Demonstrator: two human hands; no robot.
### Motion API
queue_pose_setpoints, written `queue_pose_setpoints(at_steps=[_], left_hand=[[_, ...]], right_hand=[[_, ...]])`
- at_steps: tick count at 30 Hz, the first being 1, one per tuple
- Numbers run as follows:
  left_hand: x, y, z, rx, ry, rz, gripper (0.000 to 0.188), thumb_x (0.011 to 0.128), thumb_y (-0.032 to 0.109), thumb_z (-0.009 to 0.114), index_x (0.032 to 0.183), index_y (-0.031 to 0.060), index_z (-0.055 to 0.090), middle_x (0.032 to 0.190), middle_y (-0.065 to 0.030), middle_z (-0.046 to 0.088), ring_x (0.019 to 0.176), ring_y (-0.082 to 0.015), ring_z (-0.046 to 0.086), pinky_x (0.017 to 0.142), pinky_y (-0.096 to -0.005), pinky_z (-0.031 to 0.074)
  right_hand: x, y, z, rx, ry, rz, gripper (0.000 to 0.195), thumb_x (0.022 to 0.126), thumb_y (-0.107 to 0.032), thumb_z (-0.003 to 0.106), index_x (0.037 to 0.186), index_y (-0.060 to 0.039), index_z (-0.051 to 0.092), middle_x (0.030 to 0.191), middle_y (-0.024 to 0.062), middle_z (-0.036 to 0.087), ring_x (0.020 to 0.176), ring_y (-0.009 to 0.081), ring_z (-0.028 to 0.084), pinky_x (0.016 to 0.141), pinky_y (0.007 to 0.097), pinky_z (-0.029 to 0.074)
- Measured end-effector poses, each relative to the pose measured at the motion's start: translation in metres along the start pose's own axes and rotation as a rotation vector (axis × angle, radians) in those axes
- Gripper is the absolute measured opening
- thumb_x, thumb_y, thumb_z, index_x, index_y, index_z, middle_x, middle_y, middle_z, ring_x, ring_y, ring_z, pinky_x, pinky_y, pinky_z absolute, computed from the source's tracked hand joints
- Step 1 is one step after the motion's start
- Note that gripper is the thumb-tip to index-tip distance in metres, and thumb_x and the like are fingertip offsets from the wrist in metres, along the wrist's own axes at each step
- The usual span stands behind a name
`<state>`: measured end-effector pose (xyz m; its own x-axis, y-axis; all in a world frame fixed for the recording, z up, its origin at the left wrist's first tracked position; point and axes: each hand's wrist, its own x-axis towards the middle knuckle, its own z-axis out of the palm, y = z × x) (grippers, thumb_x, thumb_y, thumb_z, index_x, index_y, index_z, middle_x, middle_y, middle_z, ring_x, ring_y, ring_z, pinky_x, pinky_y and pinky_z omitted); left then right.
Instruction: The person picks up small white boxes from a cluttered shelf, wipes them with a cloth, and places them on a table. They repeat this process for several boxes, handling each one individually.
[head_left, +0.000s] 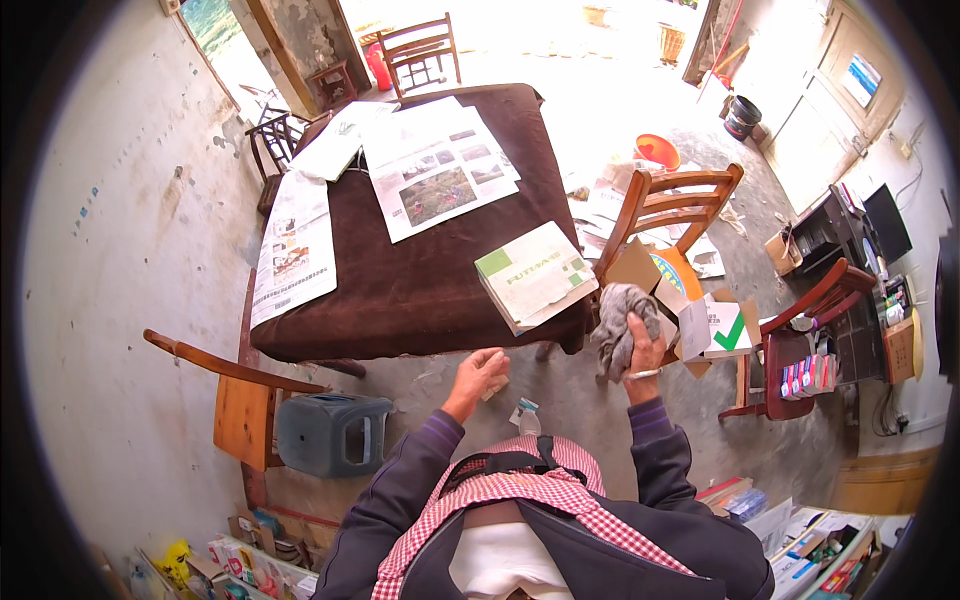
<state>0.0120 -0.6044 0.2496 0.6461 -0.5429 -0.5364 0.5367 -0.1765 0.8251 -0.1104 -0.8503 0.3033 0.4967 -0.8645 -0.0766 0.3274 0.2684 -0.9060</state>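
Observation:
My right hand grips a crumpled grey cloth beside the table's near right corner. My left hand is raised just off the near edge of the table, fingers curled and close together; whether something small lies between them, I cannot tell. A dark brown cloth covers the table. On its near right corner lies a white and green cardboard box, and printed newspaper sheets are spread over the far and left parts.
A wooden chair with open cardboard boxes stands right of the table. Left of me are a grey plastic stool and another wooden chair. A dark red chair holds small boxes. Papers and an orange basin lie beyond.

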Motion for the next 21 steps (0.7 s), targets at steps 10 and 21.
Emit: queue_pose_setpoints(at_steps=[10,21], left_hand=[[0.076,0.015,0.034,0.105,0.184,0.007,0.033,0.085,0.03,0.067,0.097,0.0028,0.051,0.087,-0.0079,0.065,0.079,-0.0171,0.066,0.066,-0.0277,0.05],[0.095,-0.022,0.024,-0.048,0.124,0.191,0.027,0.082,0.017,0.069,0.09,-0.0015,0.051,0.082,-0.0092,0.063,0.071,-0.0163,0.064,0.064,-0.028,0.055]], right_hand=[[0.106,0.065,0.061,-1.141,-0.254,-0.731,0.043,0.066,-0.018,0.071,0.106,-0.0063,0.06,0.102,0.0143,0.057,0.097,0.0318,0.055,0.087,0.0399,0.045],[0.03,0.106,0.086,-1.242,-0.39,-0.62,0.043,0.067,-0.022,0.067,0.105,-0.0073,0.055,0.102,0.0153,0.056,0.098,0.0347,0.054,0.084,0.0413,0.046]])
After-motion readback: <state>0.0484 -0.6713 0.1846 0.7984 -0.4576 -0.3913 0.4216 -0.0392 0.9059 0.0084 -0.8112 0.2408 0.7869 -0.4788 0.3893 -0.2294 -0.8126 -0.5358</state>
